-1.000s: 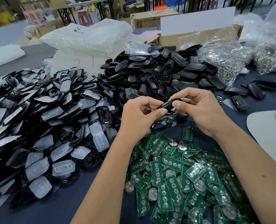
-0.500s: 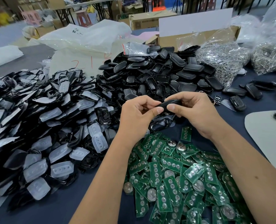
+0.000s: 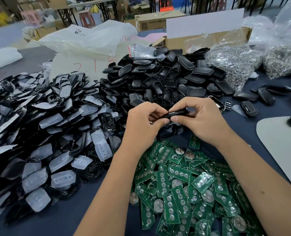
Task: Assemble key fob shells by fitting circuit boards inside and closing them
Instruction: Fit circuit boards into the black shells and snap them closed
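A black key fob shell [image 3: 174, 113] is held edge-on between both hands above the table. My left hand [image 3: 142, 124] pinches its left end with thumb and curled fingers. My right hand [image 3: 200, 119] pinches the right part, thumb below and fingers over the top. What is inside the shell is hidden. A heap of green circuit boards [image 3: 184, 186] with round coin cells lies just below my hands. A pile of black shell halves [image 3: 163, 79] rises behind them.
A wide pile of black frames with translucent rubber button pads [image 3: 44, 137] fills the left. Bags of metal key rings [image 3: 233, 65] and a cardboard box [image 3: 201, 40] stand at the back right. Some closed fobs [image 3: 248, 108] lie right, near a white board [image 3: 284, 150].
Both hands have closed in together on the shell, which now sits more level between them. A black frame that hung below my left hand is now mostly hidden under the hands.
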